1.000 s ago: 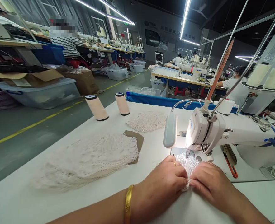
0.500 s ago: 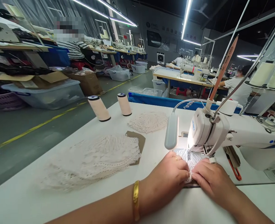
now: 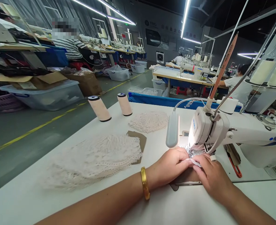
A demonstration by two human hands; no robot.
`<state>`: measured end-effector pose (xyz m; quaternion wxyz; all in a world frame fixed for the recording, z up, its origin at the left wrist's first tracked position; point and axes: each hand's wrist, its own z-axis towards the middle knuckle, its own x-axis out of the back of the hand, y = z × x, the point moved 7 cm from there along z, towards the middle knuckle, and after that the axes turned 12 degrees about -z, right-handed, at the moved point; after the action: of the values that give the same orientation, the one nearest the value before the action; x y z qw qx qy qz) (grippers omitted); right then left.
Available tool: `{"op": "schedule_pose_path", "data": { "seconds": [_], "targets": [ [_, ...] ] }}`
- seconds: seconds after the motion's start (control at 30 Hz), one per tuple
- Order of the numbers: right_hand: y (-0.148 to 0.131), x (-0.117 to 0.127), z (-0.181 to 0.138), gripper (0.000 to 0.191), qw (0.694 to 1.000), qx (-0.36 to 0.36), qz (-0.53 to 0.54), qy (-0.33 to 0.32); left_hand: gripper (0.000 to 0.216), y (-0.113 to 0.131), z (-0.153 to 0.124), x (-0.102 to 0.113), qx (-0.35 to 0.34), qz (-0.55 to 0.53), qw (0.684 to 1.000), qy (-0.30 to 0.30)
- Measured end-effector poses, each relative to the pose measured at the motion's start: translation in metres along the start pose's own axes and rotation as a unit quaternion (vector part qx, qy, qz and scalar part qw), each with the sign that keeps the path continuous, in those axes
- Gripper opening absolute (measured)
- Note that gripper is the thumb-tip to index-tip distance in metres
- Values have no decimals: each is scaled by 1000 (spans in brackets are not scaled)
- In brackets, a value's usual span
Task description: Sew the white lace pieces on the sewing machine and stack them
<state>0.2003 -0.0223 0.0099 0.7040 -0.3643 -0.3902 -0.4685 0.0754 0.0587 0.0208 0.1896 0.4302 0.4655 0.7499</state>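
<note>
My left hand (image 3: 173,165) and my right hand (image 3: 210,175) meet fingertip to fingertip on a small piece of white lace (image 3: 194,155) lying under the head of the white sewing machine (image 3: 224,132). Both hands pinch the lace's near edge, close to the needle. A gold bangle sits on my left wrist. Most of the lace is hidden by my fingers and the machine head.
A stack of lace pieces (image 3: 93,159) lies on brown card at the left of the white table (image 3: 58,203), a smaller lace pile (image 3: 149,121) behind it. Two thread cones (image 3: 99,108) stand at the far edge. A lamp (image 3: 172,134) hangs beside the machine. Other people work at distant tables.
Both hands have slid forward toward the needle, and the lace has gone further under the machine head, with less of it showing.
</note>
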Motion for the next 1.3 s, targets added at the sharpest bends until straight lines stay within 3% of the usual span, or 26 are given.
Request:
{"op": "schedule_pose_path", "data": {
  "seconds": [0.13, 0.23, 0.33, 0.43, 0.87, 1.3],
  "targets": [
    [3, 2, 5, 21, 999, -12, 37, 16, 43, -1, 1, 3, 24, -31, 999, -8],
    [-4, 6, 4, 25, 998, 39, 56, 2, 37, 10, -9, 0, -59, 42, 997, -23],
    [-13, 8, -3, 27, 994, 95, 38, -36, 22, 23, -27, -8, -163, 157, 974, -21],
    [-18, 12, -9, 30, 992, 113, 12, -47, 21, 29, -39, -15, -206, 217, 954, -11],
    [-11, 7, -5, 38, 995, 99, -14, -7, 17, 26, -29, -8, -204, 240, 949, 13],
    [-5, 2, -6, 43, 995, 91, -42, -21, 23, 25, -30, -10, -206, 258, 944, -4]
  ]
}}
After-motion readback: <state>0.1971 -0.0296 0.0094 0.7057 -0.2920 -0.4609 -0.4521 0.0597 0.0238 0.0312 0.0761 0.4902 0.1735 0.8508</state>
